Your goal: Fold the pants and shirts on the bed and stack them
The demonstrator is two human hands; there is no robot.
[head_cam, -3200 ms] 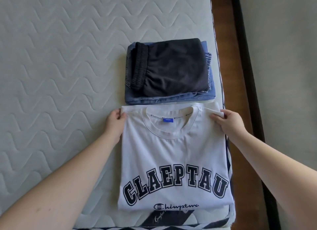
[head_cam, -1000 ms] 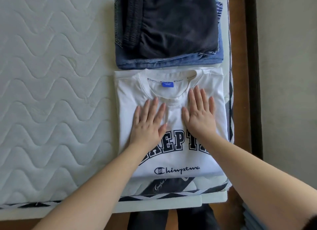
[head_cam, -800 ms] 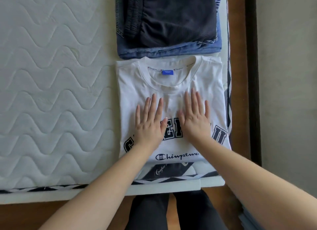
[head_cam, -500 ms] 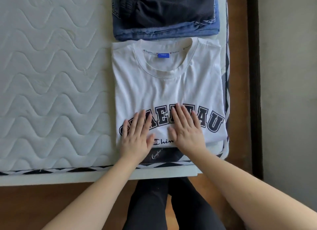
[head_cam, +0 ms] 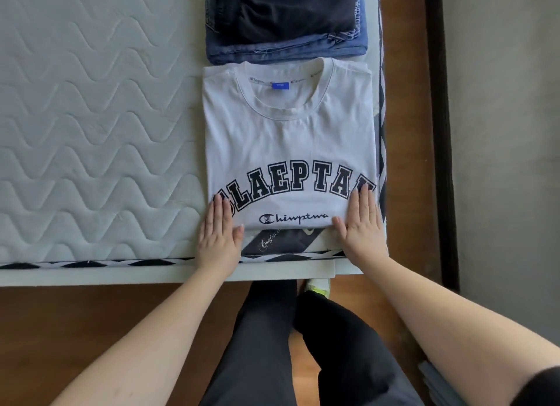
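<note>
At the white T-shirt's hem, my left hand and right hand, fingers flat, have finished smoothing downward; ready for stacking.

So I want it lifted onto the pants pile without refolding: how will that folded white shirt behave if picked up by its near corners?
The white shirt is probably floppy: thin cloth lying flat, so its far end would sag. Its folds may open, since nothing pins them. With the left hand and right hand only at the near edge, sliding palms underneath seems safer.
</note>
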